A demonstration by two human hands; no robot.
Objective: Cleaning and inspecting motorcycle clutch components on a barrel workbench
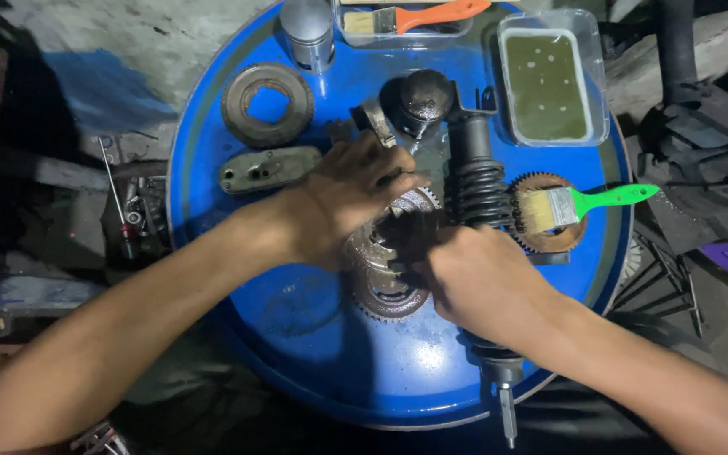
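Your surface [313, 337]: round blue drum top. Under your hands [414, 236]: toothed gear discs [385, 291], black shock absorber [475, 181] running past them. Beyond left hand: ring gear [267, 103], grey oval cover plate [269, 167], metal piston [307, 32]. Beyond right hand: green-handled brush [579, 204] on rusty sprocket [554, 240], clear tub of murky liquid [549, 80], tray with orange-handled brush [419, 17].

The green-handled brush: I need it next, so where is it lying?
In the head view, the green-handled brush lies on the right of the blue drum top, bristles over a rusty gear, beside the shock absorber.
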